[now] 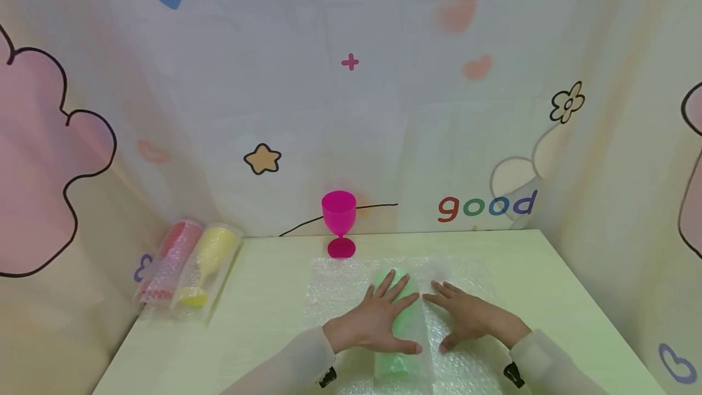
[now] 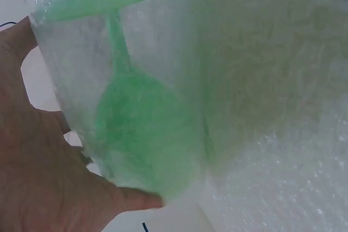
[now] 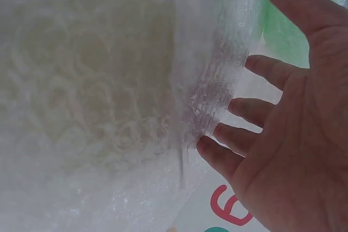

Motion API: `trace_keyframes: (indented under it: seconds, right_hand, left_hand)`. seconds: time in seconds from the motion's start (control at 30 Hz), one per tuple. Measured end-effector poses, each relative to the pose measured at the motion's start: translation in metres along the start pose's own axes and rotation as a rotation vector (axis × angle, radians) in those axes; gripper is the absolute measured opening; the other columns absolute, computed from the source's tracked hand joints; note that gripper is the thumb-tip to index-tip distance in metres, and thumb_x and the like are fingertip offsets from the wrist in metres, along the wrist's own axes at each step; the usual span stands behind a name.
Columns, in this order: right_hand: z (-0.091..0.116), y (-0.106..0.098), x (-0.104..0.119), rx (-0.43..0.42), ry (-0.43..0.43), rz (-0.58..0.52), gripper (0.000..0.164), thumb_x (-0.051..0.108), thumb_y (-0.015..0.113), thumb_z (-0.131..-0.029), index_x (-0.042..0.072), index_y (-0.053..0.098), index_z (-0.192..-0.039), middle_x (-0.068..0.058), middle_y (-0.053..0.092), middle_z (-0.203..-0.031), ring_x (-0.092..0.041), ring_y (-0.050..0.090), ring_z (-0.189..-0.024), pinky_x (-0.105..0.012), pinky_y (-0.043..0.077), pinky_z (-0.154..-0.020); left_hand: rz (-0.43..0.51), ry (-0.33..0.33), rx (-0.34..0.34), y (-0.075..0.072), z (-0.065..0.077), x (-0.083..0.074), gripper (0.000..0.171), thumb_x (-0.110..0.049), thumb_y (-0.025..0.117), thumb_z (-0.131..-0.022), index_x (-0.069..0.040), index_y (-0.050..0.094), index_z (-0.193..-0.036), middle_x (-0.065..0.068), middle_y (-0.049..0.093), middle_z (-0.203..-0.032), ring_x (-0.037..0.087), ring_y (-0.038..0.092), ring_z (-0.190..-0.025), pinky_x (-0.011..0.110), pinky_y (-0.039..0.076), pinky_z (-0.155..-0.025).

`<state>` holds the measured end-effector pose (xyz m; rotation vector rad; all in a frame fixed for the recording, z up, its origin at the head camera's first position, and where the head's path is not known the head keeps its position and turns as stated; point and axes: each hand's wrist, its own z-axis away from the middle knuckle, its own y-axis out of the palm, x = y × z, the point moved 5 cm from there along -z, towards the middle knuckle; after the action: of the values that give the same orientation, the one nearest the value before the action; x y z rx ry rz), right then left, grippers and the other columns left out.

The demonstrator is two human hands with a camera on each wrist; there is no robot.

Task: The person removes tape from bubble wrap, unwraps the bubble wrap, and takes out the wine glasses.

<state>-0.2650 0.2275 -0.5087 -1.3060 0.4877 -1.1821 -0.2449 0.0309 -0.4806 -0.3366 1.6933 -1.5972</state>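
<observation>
A green plastic goblet lies on its side under a layer of bubble wrap in front of me. Its bowl, stem and foot show through the film in the left wrist view. My left hand is spread across the wrapped goblet, with straight fingers pressing on the film. To its right, my right hand is spread at the sheet beside the goblet, and its fingertips reach the fold in the wrap. Neither hand has its fingers curled round anything.
Behind the sheet, a bare pink goblet stands upright at the table's back edge. At the far left lie a red bundle and a yellow goblet, both wrapped in bubble wrap. A printed curtain hangs behind the pale table.
</observation>
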Motion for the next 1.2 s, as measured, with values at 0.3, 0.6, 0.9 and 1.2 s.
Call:
trace_keyframes:
  seconds: [0.3, 0.6, 0.9, 1.2]
  right_hand:
    - [0.002, 0.002, 0.0, -0.002, -0.006, -0.034, 0.103, 0.05, 0.086, -0.063, 0.016, 0.041, -0.149, -0.019, 0.022, -0.163, -0.046, 0.021, -0.148, -0.069, 0.033, -0.108]
    - [-0.001, 0.003, 0.001, 0.016, 0.028, -0.021, 0.102, 0.05, 0.086, -0.063, 0.019, 0.042, -0.149, -0.017, 0.023, -0.163, -0.044, 0.02, -0.149, -0.067, 0.031, -0.111]
    - [-0.001, 0.0, 0.003, 0.018, 0.04, -0.018, 0.104, 0.049, 0.088, -0.062, 0.018, 0.042, -0.149, -0.017, 0.023, -0.163, -0.043, 0.02, -0.149, -0.066, 0.03, -0.112]
    - [0.0, -0.002, 0.004, 0.007, 0.04, -0.024, 0.103, 0.047, 0.088, -0.061, 0.016, 0.043, -0.148, -0.019, 0.025, -0.162, -0.044, 0.022, -0.148, -0.067, 0.03, -0.111]
  left_hand:
    - [-0.002, -0.032, -0.022, 0.005, 0.005, 0.011, 0.095, -0.077, 0.052, -0.083, -0.027, 0.02, -0.158, 0.0, -0.007, -0.167, 0.027, -0.009, -0.155, 0.059, 0.023, -0.119]
    - [0.116, -0.034, -0.064, -0.005, 0.033, 0.035, 0.096, -0.07, 0.06, -0.082, -0.026, 0.021, -0.158, 0.0, -0.002, -0.168, 0.03, -0.001, -0.155, 0.055, 0.031, -0.117]
    - [0.111, -0.108, -0.051, -0.018, 0.044, 0.047, 0.09, -0.071, 0.058, -0.083, -0.028, 0.027, -0.156, -0.001, 0.009, -0.168, 0.026, 0.007, -0.155, 0.054, 0.029, -0.119]
    - [0.011, -0.055, -0.086, -0.029, 0.021, 0.022, 0.078, -0.064, 0.056, -0.089, -0.018, 0.04, -0.151, 0.005, 0.024, -0.164, 0.027, 0.015, -0.154, 0.05, 0.025, -0.121]
